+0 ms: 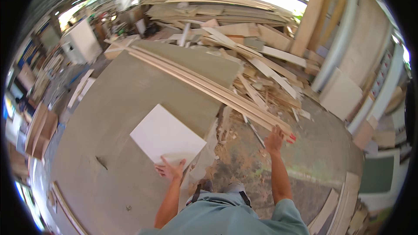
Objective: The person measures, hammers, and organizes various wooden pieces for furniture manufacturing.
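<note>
A white rectangular board (167, 132) lies at an angle on a large grey-brown sheet (104, 117). At its near edge rests my left hand (171, 169), with fingers spread and touching the board. Long, narrow wooden strips (209, 89) run diagonally across the sheet, and their near right end sticks out past its edge. My right hand (274, 140) is closed around that end, close to a red mark on the wood. The undersides of the right fingers are hidden.
Scrap wood (257, 76) and offcuts heap up beyond the sheet, with stacked boards (217, 13) behind. Tall panels (365, 39) and a pale pipe (337, 39) lean at the right. A white cabinet (82, 41) stands at far left. Sawdust and debris cover the floor (244, 165) by my feet.
</note>
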Motion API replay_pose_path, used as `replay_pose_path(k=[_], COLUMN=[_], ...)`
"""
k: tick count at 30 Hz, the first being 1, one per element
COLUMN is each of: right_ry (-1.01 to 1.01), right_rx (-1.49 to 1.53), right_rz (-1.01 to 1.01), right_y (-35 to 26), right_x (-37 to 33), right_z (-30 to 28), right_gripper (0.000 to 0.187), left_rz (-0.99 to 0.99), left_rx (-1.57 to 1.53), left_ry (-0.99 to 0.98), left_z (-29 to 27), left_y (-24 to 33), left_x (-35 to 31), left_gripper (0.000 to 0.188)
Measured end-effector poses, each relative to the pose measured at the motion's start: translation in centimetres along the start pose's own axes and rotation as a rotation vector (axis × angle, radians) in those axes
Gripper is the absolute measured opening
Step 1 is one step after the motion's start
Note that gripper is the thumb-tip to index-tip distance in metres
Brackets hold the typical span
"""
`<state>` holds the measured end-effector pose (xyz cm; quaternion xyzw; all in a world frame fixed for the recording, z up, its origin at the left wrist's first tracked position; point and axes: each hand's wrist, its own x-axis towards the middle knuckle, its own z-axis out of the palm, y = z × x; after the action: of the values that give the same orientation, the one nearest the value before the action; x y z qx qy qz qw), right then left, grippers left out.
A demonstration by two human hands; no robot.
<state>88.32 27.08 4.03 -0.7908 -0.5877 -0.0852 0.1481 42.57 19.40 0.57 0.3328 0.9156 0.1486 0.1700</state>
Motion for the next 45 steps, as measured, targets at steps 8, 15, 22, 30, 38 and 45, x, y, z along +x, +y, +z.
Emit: replay_pose_path(k=[8,15,22,30,38,45], right_ry=[-0.244,-0.727,-1.326,-1.406,-1.395,-1.306], right_rx=[0.135,0.214,0.844,0.992,0.988,0.997], right_rz=[-0.187,-0.207,-0.153,-0.029,-0.048,-0.240], right_y=[2.1,3.3,6.8,3.4,2.8,6.1], right_x=[8.2,16.0,18.9,16.0,16.2,15.4], right_z=[3.1,3.2,12.0,7.5,8.4,11.5], right_gripper=[0.077,0.088,0.053,0.043,0.039,0.039], left_rz=[-0.108,0.421,-0.004,-0.364,-0.198,-0.132], left_rx=[-0.242,-0.430,-0.876,-1.183,-1.256,-1.111], left_ry=[0.072,0.384,-0.861,-0.843,-0.601,-0.542], left_z=[2.2,4.1,17.2,19.9,22.7,21.9], left_y=[6.1,18.3,29.3,32.5,31.0,29.4], left_x=[0.2,-9.7,-14.3,-17.2,-17.0,-16.6], left_gripper=[0.107,0.056,0.050,0.051,0.047,0.048])
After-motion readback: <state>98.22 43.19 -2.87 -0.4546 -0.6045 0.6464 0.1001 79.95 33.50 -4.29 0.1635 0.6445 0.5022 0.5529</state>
